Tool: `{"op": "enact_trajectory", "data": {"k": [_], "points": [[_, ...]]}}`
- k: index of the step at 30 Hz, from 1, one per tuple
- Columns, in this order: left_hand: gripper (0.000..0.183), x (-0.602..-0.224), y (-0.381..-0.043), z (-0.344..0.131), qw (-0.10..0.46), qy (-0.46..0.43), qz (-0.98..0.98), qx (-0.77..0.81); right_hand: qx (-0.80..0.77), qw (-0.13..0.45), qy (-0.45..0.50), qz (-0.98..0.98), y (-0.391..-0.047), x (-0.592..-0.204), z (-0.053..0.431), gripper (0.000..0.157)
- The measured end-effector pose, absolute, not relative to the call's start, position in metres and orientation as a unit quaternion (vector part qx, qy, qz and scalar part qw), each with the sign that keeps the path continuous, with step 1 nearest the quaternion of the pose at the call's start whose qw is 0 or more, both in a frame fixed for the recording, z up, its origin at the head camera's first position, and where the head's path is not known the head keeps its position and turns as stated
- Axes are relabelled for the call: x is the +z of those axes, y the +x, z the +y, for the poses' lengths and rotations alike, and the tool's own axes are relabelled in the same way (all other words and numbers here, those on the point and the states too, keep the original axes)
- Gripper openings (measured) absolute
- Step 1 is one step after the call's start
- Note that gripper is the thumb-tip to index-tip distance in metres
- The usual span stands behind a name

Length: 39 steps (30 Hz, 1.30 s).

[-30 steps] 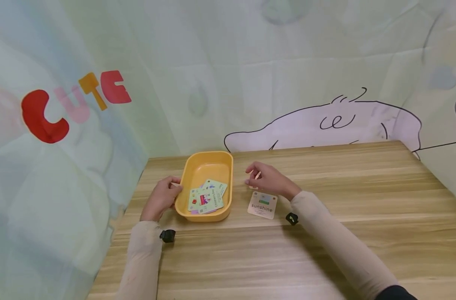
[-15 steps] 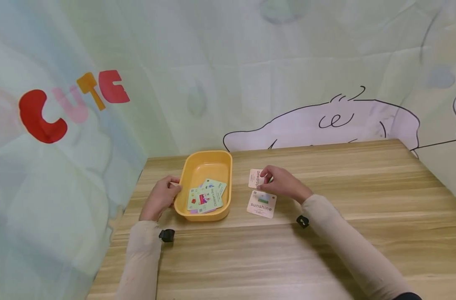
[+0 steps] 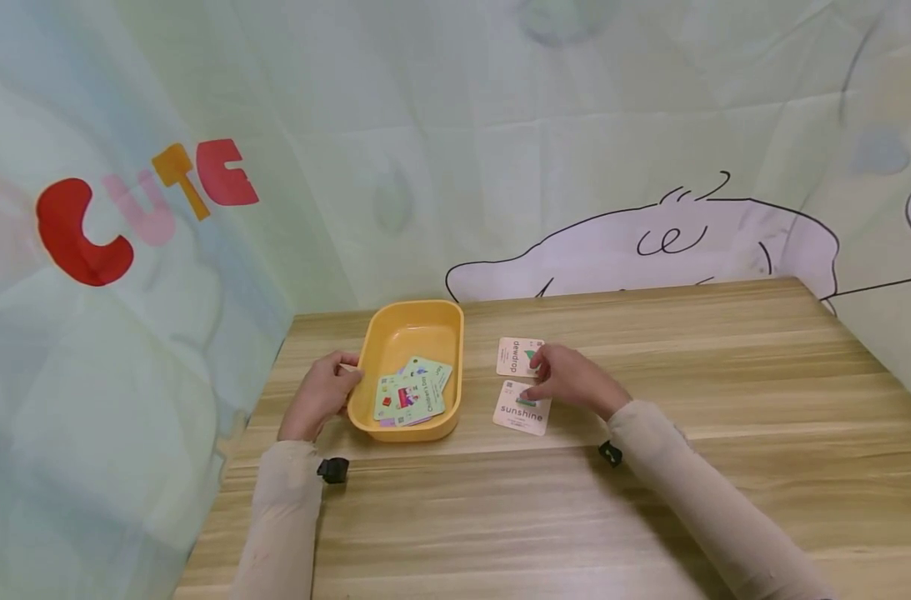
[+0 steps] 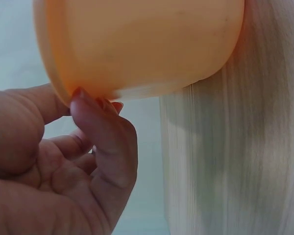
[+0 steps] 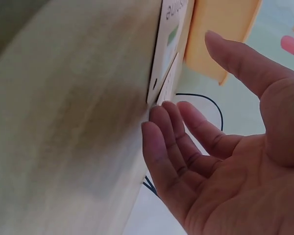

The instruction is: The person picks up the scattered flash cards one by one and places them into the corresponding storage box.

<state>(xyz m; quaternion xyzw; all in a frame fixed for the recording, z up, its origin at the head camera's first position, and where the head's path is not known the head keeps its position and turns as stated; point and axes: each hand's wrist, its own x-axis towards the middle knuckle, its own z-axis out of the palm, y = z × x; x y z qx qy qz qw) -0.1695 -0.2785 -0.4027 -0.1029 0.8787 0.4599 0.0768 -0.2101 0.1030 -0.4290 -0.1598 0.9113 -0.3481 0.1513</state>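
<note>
My left hand (image 3: 322,396) grips the left rim of a yellow plastic tray (image 3: 455,350), thumb outside and fingers about the edge, as the left wrist view (image 4: 93,147) of that hand also shows. Several green picture cards (image 3: 413,396) lie overlapped in the tray's near half; one reads "Children's Day". To the tray's right, two cards lie flat: a "dewdrop" card (image 3: 513,357) and, nearer me, a "sunshine" card (image 3: 518,415). My right hand (image 3: 578,382) hovers at their right edges, partly covering both. In the right wrist view, its thumb and fingers stand apart with nothing between.
The wooden table (image 3: 688,350) extends to the right and toward me. A printed curtain (image 3: 395,167) hangs along the back and left side. Each wrist carries a small black camera mount, such as the left mount (image 3: 333,470).
My right hand has moved right from over the dewdrop card, then slightly toward me, beside the sunshine card. The dewdrop card has come into view. My left hand and the tray stay in place.
</note>
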Motion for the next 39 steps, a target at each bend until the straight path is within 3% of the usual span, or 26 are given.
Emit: {"op": "enact_trajectory", "data": {"k": [7, 13, 28, 39], "points": [[0.036, -0.402, -0.169, -0.279, 0.078, -0.104, 0.879, 0.459, -0.291, 0.134, -0.162, 0.933, -0.203, -0.435, 0.098, 0.056], [0.035, -0.401, -0.168, -0.279, 0.078, -0.103, 0.879, 0.459, -0.262, 0.123, -0.169, 0.942, -0.196, -0.434, 0.095, 0.05], [0.034, -0.402, -0.168, -0.279, 0.074, -0.094, 0.875, 0.47, -0.246, 0.138, -0.18, 0.942, -0.196, -0.43, 0.091, 0.038], [0.034, -0.402, -0.166, -0.278, 0.075, -0.095, 0.873, 0.472, -0.268, 0.158, -0.175, 0.934, -0.197, -0.429, 0.091, 0.041]]}}
